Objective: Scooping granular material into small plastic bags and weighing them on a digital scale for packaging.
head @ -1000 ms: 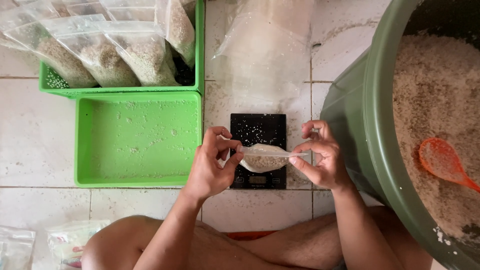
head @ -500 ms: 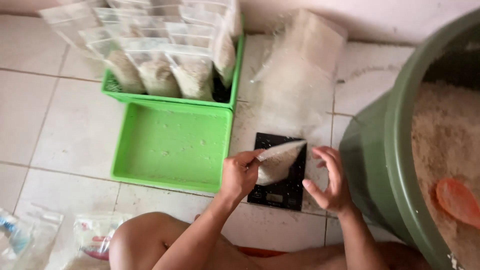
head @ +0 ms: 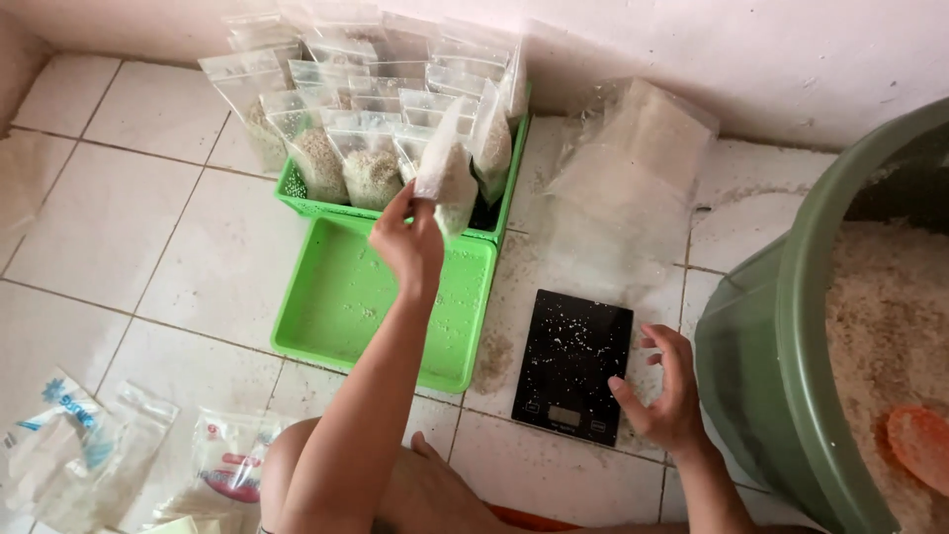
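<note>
My left hand (head: pixel 407 237) is stretched forward and grips a small clear bag of rice (head: pixel 447 178) by its lower edge, holding it over the near rim of a green basket (head: pixel 494 213) packed with several filled bags. My right hand (head: pixel 664 394) hovers with fingers apart just right of a black kitchen scale (head: pixel 573 364), whose top is sprinkled with loose grains. An empty green tray (head: pixel 346 302) lies under my left forearm.
A big green tub (head: pixel 766 346) of rice stands at the right with an orange scoop (head: pixel 919 447) in it. A stack of empty clear bags (head: pixel 618 188) leans by the wall. Printed plastic packets (head: pixel 79 445) lie at the lower left. My knee is at the bottom.
My left hand lifted the filled bag off the scale and carried it left and forward to the basket. My right hand let go and stayed beside the scale.
</note>
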